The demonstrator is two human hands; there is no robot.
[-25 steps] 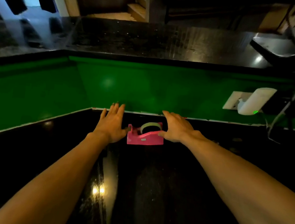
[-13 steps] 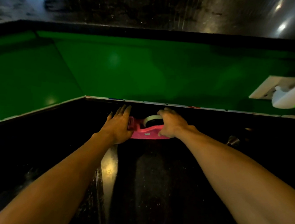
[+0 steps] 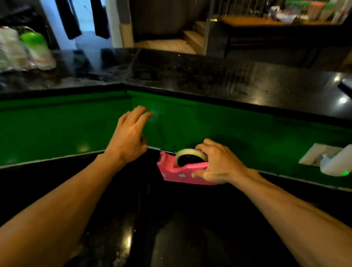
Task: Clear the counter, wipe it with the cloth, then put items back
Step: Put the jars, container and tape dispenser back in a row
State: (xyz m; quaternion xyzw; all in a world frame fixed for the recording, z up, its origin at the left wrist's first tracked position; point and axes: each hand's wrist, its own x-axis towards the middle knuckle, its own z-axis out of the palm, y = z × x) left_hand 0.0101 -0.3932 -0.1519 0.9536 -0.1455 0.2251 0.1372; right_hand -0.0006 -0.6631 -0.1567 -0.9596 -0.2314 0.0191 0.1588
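Gripping the dispenser (image 3: 177, 173) by one end only, you could let its free end dip and slip onto the counter (image 3: 180, 243). Your right hand (image 3: 218, 163) clamps its three o'clock end, and the body juts toward nine, at the counter's back. Your left hand (image 3: 129, 138) hovers spread at ten o'clock, touching nothing.

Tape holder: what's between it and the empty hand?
Nothing. The head view shows only bare counter and green wall between left hand and tape holder.
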